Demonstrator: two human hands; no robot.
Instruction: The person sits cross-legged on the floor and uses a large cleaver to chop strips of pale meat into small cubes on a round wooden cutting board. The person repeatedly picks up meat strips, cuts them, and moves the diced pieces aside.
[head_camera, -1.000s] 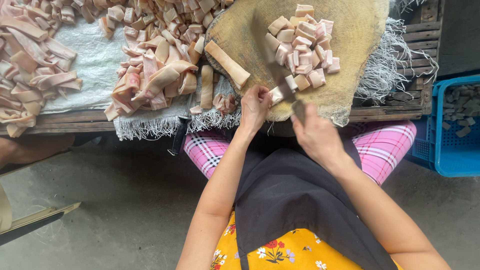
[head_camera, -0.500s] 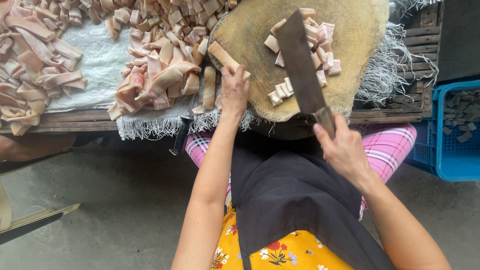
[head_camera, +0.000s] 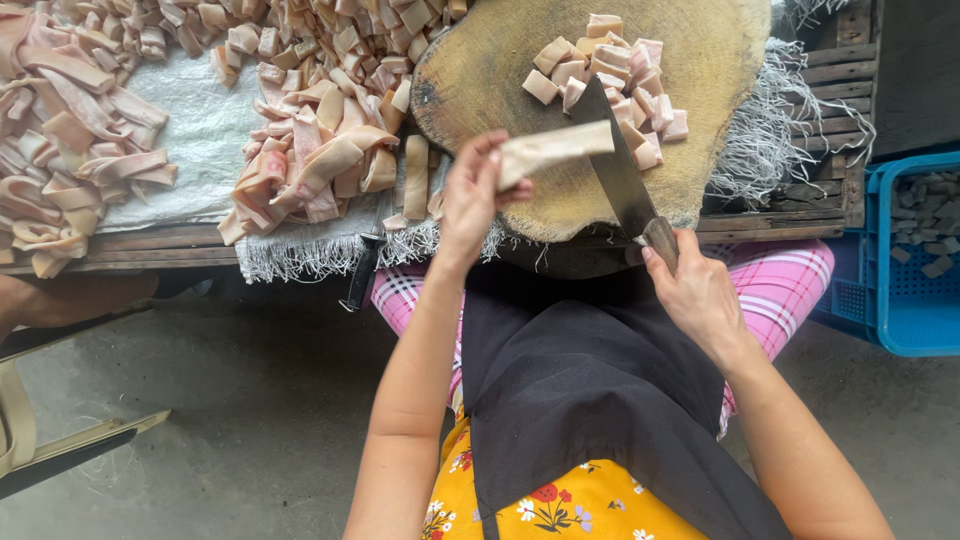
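Lifted since before, left hand (head_camera: 470, 195) pinches a pale strip (head_camera: 553, 150) over the chopping block (head_camera: 690, 120) — right hand (head_camera: 700, 295) grips the cleaver (head_camera: 615, 165) (blade flat, clear of fingers).

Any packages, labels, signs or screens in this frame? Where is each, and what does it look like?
No labels, signs or screens show.
Blue plastic crate: far right beside the table, rectangular, perforated walls, grey chunks inside.
White woven sack sheet: spread flat on the table under the pale meat strips, frayed edge.
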